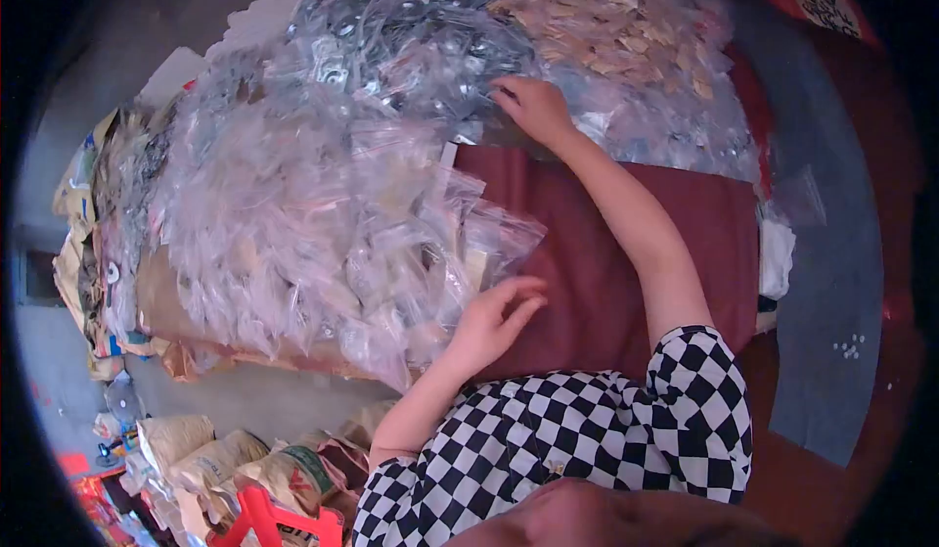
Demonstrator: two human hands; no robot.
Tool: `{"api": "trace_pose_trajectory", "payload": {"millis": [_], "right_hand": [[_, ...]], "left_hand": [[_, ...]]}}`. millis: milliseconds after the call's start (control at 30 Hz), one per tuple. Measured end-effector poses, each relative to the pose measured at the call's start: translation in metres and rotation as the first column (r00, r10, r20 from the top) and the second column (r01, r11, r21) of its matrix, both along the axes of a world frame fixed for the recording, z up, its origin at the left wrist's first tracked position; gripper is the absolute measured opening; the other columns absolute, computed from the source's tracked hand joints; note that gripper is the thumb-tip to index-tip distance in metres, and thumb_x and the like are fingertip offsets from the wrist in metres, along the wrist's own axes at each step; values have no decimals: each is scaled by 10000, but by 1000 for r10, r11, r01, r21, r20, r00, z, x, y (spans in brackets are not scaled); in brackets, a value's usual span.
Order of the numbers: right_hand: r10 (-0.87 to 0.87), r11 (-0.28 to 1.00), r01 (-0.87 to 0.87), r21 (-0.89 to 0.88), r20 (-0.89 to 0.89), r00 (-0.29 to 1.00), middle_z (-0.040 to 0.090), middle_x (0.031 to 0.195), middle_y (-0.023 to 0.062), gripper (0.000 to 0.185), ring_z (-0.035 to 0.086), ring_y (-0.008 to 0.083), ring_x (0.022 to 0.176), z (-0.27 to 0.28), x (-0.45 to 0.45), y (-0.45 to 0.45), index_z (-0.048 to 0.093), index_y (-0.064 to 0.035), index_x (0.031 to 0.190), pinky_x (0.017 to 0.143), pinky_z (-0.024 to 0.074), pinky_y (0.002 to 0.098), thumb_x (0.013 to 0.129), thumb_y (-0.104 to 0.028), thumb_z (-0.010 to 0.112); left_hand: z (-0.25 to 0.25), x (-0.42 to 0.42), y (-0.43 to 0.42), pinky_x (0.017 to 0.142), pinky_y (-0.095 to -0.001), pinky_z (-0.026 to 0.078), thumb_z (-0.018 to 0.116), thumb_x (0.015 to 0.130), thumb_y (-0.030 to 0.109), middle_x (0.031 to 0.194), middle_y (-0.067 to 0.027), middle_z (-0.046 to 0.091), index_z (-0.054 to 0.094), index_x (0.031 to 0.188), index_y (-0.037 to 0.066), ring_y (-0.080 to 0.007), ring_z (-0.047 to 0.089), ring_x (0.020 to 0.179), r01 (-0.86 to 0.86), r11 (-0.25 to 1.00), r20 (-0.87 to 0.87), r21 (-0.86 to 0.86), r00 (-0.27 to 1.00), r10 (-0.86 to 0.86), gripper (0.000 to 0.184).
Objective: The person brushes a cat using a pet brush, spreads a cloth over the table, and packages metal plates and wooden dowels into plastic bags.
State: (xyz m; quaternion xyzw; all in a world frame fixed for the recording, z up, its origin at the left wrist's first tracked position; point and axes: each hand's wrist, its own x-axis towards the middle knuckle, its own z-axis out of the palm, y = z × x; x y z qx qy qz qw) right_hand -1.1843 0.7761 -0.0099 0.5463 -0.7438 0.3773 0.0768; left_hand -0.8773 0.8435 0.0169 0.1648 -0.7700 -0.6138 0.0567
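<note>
My left hand [494, 322] is over the maroon cloth [606, 253], thumb and fingers apart and nothing held. Beside it, a heap of clear plastic bags [264, 224] spreads to the left, with some bags holding pale flat pieces. My right hand [536, 112] reaches across the cloth to the near edge of a pile of bagged silvery metal parts [411, 38]. Its thumb and fingers are curled together there; what lies between the fingertips is too small to make out.
Bagged tan pieces [606, 19] are heaped at the back right. Filled sacks [220, 459] and a red plastic stool [279, 523] stand on the floor at lower left. A grey mat [822, 253] with small white discs [849, 348] lies on the right.
</note>
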Motion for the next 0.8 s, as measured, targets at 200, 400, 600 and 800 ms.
{"api": "trace_pose_trajectory", "payload": {"millis": [200, 400, 600, 800], "right_hand": [[310, 943, -310, -125, -19, 951, 694, 922, 94, 188, 664, 312, 848, 48, 67, 126, 688, -95, 972, 726, 529, 398, 860, -241, 647], [602, 778, -617, 120, 140, 786, 697, 1000, 56, 196, 659, 264, 954, 60, 50, 177, 704, -104, 984, 823, 521, 384, 816, -204, 698], [-159, 984, 170, 56, -158, 975, 678, 1009, 83, 239, 561, 270, 1117, -6, -37, 135, 701, -136, 1036, 941, 449, 401, 831, -257, 682], [-161, 964, 193, 181, -180, 971, 679, 978, 54, 217, 577, 265, 1072, -26, -71, 121, 709, -135, 982, 901, 442, 420, 851, -297, 648]], "left_hand": [[-22, -37, -1, 980, -458, 482, 423, 966, 566, 1295, -205, 544, 353, 1379, -11, -340, 576, 1153, 18, 438, -139, 899, 960, 244, 713], [-37, -35, 9, 895, -474, 530, 476, 1005, 306, 1260, -202, 576, 396, 1363, 99, -341, 626, 1077, -95, 558, -2, 824, 985, 171, 422], [-26, -31, 22, 920, -354, 490, 511, 981, 165, 1204, -171, 624, 519, 1243, 22, -275, 631, 1063, -46, 929, -234, 367, 962, 140, 298], [-9, -22, 18, 904, -339, 487, 591, 888, 92, 1144, -137, 658, 666, 1080, 35, -293, 640, 1037, 27, 954, -261, -299, 959, -109, 214]]}}
